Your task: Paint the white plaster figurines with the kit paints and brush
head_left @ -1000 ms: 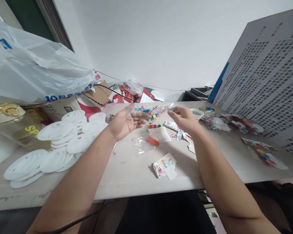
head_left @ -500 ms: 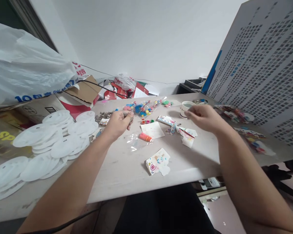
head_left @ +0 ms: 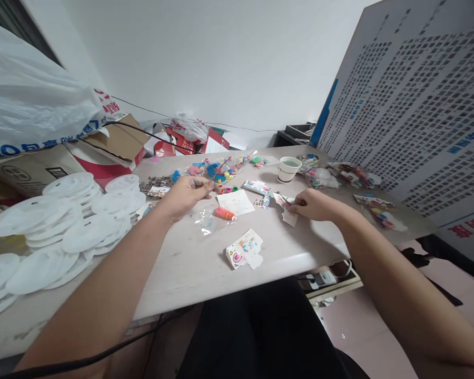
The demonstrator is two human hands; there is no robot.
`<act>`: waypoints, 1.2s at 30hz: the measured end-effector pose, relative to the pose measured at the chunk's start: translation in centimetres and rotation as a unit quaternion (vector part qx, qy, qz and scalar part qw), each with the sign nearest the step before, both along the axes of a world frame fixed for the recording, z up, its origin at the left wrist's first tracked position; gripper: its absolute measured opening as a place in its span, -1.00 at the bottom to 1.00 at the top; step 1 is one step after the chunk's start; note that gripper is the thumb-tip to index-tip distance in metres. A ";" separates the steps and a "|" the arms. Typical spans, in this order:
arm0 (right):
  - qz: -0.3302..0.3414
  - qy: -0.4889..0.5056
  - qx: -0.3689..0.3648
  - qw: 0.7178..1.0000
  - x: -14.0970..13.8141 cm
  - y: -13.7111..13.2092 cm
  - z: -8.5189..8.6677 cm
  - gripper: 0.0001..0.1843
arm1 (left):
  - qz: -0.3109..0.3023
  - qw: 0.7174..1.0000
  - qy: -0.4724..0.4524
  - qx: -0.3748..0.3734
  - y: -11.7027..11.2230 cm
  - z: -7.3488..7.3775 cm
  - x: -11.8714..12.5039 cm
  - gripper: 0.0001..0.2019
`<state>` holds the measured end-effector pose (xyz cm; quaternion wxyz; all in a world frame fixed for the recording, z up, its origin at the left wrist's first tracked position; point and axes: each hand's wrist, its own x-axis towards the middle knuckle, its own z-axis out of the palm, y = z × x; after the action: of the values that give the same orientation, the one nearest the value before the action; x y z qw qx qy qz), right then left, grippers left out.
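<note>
My left hand (head_left: 187, 196) is held over the table with thumb and fingers pinched together; what is between them, if anything, is too small to make out. Over on the right, my right hand (head_left: 308, 204) has its fingertips closed on the end of a thin paintbrush (head_left: 285, 200), which lies across a paint-stained piece of paper (head_left: 289, 217). Between the hands are a white sheet (head_left: 237, 202), small paint pots (head_left: 227, 189) and an orange-pink roll in clear wrap (head_left: 224, 213). A paper cup (head_left: 288, 170) of liquid stands behind my right hand.
Stacks of white discs (head_left: 90, 231) cover the table's left side. A stained, cut-out card (head_left: 245, 249) lies near the front edge. Bags of colourful pieces (head_left: 217, 169) lie at the back. A large printed board (head_left: 403, 105) leans at the right.
My right hand has come down from beside the cup to the paintbrush and taken hold of it. My left hand stays pinched in about the same place. The view has shifted slightly.
</note>
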<state>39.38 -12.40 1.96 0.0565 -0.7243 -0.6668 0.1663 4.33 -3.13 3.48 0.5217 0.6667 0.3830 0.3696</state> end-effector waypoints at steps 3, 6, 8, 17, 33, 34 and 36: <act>-0.031 0.012 0.040 0.999 -0.2 -0.9 1.3 -0.68 | 0.032 0.999 0.017 0.005 0.1 0.1 -0.2 -0.64; -0.032 0.068 0.100 0.992 -1.6 -1.5 2.4 -0.77 | 0.089 0.995 0.031 0.030 0.2 0.3 -0.5 -0.67; 0.000 0.126 0.130 0.984 -2.8 -1.7 2.9 -0.80 | 0.099 0.993 0.033 0.048 0.2 0.5 -0.7 -0.67; 0.090 0.192 0.195 0.958 -7.6 0.1 3.9 -0.54 | 0.133 0.980 0.112 0.094 2.2 0.0 -2.2 -0.65; 0.095 0.112 0.151 0.977 -11.0 11.0 -0.7 -0.53 | 0.140 0.943 0.282 0.105 4.3 -2.4 -2.3 -0.85; 0.095 0.116 0.151 0.977 -10.9 11.2 -1.1 -0.53 | 0.145 0.943 0.277 0.115 4.2 -2.4 -2.1 -0.75; 0.099 0.126 0.150 0.976 -10.8 11.6 -1.9 -0.54 | 0.155 0.937 0.276 0.145 3.9 -2.5 -1.6 -0.59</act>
<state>28.58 -0.76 0.10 0.2311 -0.6116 -0.7399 0.1586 2.74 0.74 0.99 0.2294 0.7433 0.5527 0.2990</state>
